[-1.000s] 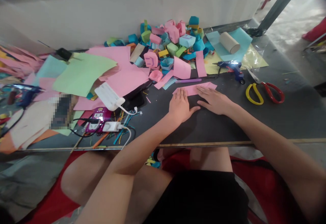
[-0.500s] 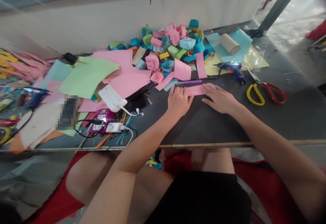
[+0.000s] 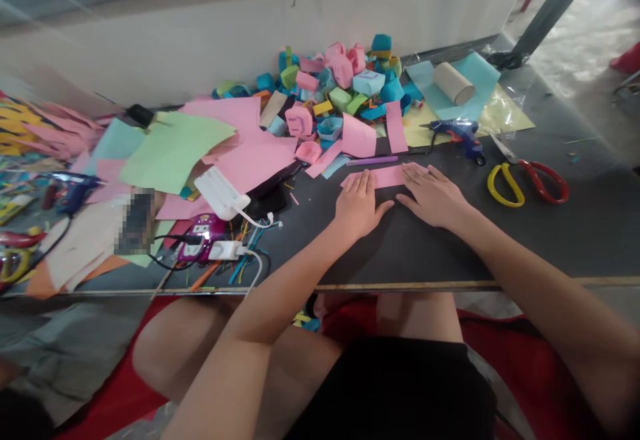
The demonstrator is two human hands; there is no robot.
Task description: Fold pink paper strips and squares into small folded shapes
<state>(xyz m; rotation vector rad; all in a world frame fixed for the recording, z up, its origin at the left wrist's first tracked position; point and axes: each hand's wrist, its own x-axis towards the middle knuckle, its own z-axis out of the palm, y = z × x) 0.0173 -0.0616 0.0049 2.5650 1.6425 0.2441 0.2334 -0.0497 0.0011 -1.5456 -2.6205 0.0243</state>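
A pink paper strip (image 3: 388, 176) lies flat on the dark tabletop (image 3: 400, 253), its long side running left to right. My left hand (image 3: 357, 205) rests flat on the strip's left part, fingers stretched out and thumb pointing right. On its right part lies my right hand (image 3: 434, 197), also open, with the fingertips over the paper and the thumb on the table. Both hands cover portions of the strip. Just beyond it sits a purple pen (image 3: 372, 161). Farther back stand a curled pink paper piece (image 3: 359, 136) and another pink strip (image 3: 397, 127).
Scissors (image 3: 520, 173) with yellow and red handles and a blue glue gun (image 3: 457, 135) lie to the right. Small folded paper boxes (image 3: 342, 71) are heaped against the wall. Leftward are a green sheet (image 3: 175, 150), a white adapter (image 3: 220, 193) and a purple power strip (image 3: 207, 230) with cables.
My left hand has gone from curled fingers to lying flat with the thumb spread. More of the strip's left end shows. My right hand stays pressed on the paper.
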